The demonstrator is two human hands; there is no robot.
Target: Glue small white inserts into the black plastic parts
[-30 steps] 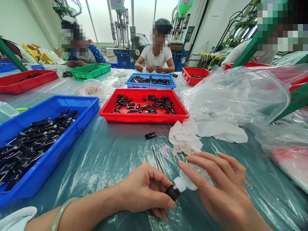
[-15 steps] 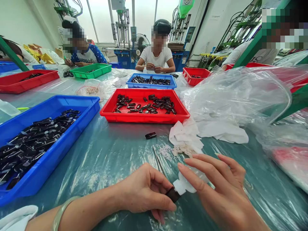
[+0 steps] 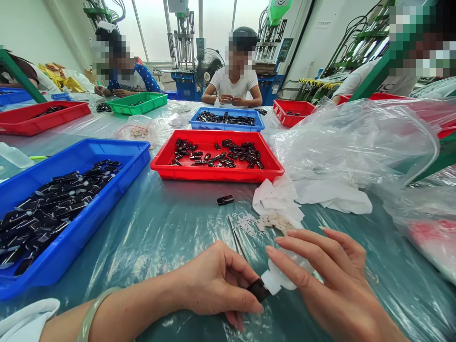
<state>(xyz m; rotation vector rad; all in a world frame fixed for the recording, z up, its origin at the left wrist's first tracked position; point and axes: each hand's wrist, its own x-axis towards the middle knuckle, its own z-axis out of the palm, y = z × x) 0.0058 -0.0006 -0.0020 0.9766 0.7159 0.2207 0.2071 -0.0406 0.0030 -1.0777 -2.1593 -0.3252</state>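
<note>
My left hand (image 3: 217, 285) pinches a small glossy black plastic piece (image 3: 259, 289) between thumb and fingers, low in the middle of the view. My right hand (image 3: 327, 275) is around a translucent squeeze bottle (image 3: 290, 268), its fingers partly hiding it. The bottle lies tilted, with its white cap end against the far end of the black piece. Just beyond my left fingers lie metal tweezers (image 3: 236, 238). Small white bits (image 3: 246, 223) and beige bits (image 3: 272, 221) are scattered past the bottle. One loose black piece (image 3: 224, 200) rests on the table farther off.
A blue tray (image 3: 117, 192) of black pieces stands at left, a red tray (image 3: 217, 175) ahead. Crumpled tissue (image 3: 276, 195) and clear plastic bags (image 3: 356, 137) lie at right. Across the table, a person in white (image 3: 233, 80) and another in blue sleeves (image 3: 142, 78) sit among more trays.
The camera view has shifted slightly, so the scene sits a little farther right. Both hands keep the same grips, with the bottle's cap end still at the black piece.
</note>
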